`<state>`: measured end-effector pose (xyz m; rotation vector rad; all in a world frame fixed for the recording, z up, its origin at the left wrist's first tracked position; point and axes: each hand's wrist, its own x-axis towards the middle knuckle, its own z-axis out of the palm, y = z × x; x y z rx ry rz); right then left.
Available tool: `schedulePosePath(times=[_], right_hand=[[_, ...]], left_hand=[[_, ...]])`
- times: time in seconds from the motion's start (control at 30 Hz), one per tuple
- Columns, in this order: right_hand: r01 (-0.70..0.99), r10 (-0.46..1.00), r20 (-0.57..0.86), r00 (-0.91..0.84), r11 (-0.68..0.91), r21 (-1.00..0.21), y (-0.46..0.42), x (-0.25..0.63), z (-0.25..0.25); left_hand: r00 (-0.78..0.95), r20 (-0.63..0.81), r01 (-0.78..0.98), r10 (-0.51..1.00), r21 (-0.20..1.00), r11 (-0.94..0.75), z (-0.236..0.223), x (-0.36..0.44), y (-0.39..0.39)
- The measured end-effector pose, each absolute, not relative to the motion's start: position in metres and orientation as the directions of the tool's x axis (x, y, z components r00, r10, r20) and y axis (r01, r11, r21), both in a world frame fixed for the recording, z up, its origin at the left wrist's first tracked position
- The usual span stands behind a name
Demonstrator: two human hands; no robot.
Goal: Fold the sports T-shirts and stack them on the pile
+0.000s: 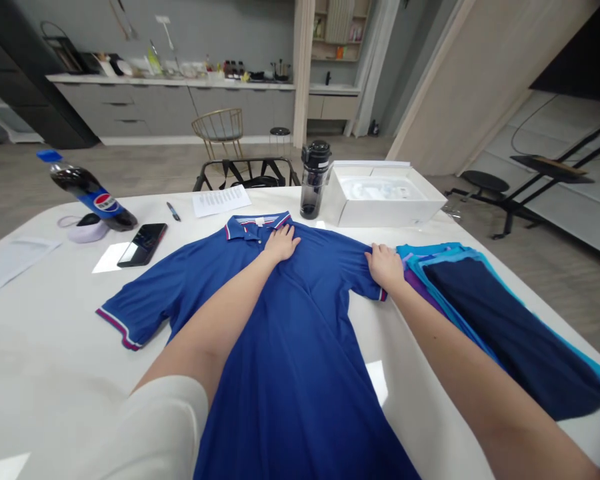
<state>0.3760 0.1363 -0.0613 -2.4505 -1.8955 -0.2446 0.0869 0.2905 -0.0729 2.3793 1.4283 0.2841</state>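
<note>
A blue polo shirt [300, 333] lies spread on the white table, its collar at the far side and red-and-white trim on collar and cuffs. Flat on the chest just below the collar rests my left hand [283, 244], fingers extended. My right hand [385, 267] is at the cuff end of the right-side sleeve, fingers bent over the fabric; whether they pinch it is partly hidden. The other sleeve lies stretched out toward the left. Close by my right hand is a stack of folded clothes [510, 320] in navy, light blue and purple.
A black tumbler [315, 180] and an open white box [385, 200] stand beyond the shirt. Left are a cola bottle [93, 193], a phone [143, 245], a pen [173, 211] and papers [223, 201]. Past the table's far edge is a black-framed chair [247, 173].
</note>
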Motion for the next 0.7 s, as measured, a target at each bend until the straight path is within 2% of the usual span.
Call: schedulePosePath(times=[0.1,0.17,0.3,0.4,0.47,0.53,0.63,0.7], right_hand=[[0.962,0.962,0.160,0.223,-0.244,0.125,0.139,0.382,-0.052],[0.947,0.955,0.168,0.242,-0.271,0.174,0.140,0.386,-0.046],[0.918,0.941,0.136,0.309,-0.332,0.218,0.138,0.396,-0.043],[0.933,0.947,0.046,0.318,-0.321,0.164,0.135,0.404,-0.039],[0.964,0.961,-0.078,0.265,-0.265,0.005,0.134,0.405,-0.026],[0.939,0.976,-0.170,0.137,-0.183,-0.292,0.132,0.398,0.000],[0.653,0.988,-0.150,-0.024,-0.098,-0.751,0.132,0.359,0.056],[0.412,0.983,-0.162,-0.087,-0.113,-0.904,0.141,0.311,0.093]], left_hand=[[0.388,0.086,0.863,0.918,0.316,-0.395,-0.070,0.110,0.295],[0.393,0.148,0.843,0.908,0.337,-0.419,-0.065,0.125,0.299],[0.411,-0.013,0.784,0.911,0.516,-0.347,-0.060,0.146,0.319],[0.370,-0.059,0.768,0.927,0.581,-0.269,-0.063,0.151,0.330],[0.355,-0.051,0.729,0.934,0.640,-0.242,-0.065,0.149,0.332],[0.354,-0.041,0.663,0.934,0.715,-0.220,-0.064,0.144,0.330],[0.348,-0.029,0.530,0.937,0.831,-0.171,-0.053,0.131,0.321],[0.323,-0.014,0.441,0.946,0.887,-0.138,-0.038,0.118,0.312]])
